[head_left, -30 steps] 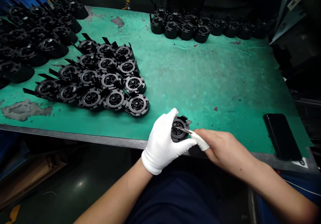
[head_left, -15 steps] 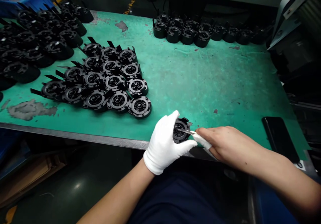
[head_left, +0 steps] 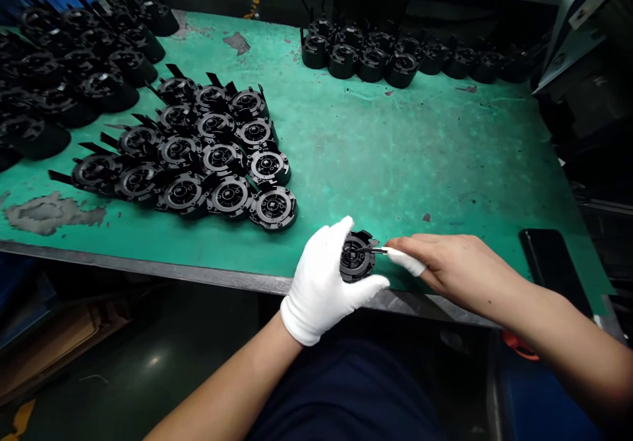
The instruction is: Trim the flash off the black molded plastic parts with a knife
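My left hand (head_left: 321,276), in a white glove, curls around the side of a round black plastic housing (head_left: 357,266) at the bench's front edge. Its thumb and index finger reach along opposite sides of the part, whose ringed, ribbed face is turned up. My right hand (head_left: 445,256) is bare except for a white cover on one finger. It pinches slim metal tweezers (head_left: 378,250), their tip over the middle of the housing's face; whether the tip touches is too small to tell.
Several similar housings (head_left: 230,194) stand in rows left of my hands. More dark housings (head_left: 106,88) fill the far left, and another row (head_left: 373,62) lines the back. A black phone (head_left: 554,269) lies right on the green bench (head_left: 395,157). Below it shows an orange-red handle (head_left: 519,345).
My right hand has risen slightly, and the tweezers now lie flatter across the housing's face. My left hand keeps its hold. The view has shifted a little.
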The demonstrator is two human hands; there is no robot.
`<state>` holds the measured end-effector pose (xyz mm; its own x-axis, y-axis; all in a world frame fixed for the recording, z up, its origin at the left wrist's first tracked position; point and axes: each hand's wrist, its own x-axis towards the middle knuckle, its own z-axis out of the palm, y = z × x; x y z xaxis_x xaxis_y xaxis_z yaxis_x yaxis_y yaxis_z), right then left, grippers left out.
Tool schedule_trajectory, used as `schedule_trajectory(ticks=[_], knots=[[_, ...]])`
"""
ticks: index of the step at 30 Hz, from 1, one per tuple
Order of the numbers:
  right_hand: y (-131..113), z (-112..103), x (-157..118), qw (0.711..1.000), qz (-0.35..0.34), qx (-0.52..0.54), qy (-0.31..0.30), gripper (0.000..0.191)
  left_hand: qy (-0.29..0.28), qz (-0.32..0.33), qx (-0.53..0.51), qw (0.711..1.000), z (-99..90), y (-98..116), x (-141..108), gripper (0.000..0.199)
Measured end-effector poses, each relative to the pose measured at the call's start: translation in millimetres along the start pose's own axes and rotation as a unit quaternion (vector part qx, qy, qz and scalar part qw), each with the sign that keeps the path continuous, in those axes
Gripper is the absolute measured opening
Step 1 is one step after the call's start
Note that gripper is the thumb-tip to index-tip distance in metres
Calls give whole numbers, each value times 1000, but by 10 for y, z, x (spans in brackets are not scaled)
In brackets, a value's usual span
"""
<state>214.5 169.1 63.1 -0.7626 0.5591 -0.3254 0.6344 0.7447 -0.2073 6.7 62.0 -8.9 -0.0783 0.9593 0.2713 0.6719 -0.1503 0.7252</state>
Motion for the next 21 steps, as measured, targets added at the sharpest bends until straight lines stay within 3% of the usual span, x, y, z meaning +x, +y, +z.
schedule_trajectory(ticks=[9,18,21], knots=[[-15,-40,83,996,-4,-85,-8,40,1,-2,8,1000,-3,2,13,93],[-211,156,-177,993,17,90,-69,30,3,0,9,1000,-3,1,3,90],[-265,218,-233,987,26,148,-48,38,3,-6,12,1000,0,9,0,90]])
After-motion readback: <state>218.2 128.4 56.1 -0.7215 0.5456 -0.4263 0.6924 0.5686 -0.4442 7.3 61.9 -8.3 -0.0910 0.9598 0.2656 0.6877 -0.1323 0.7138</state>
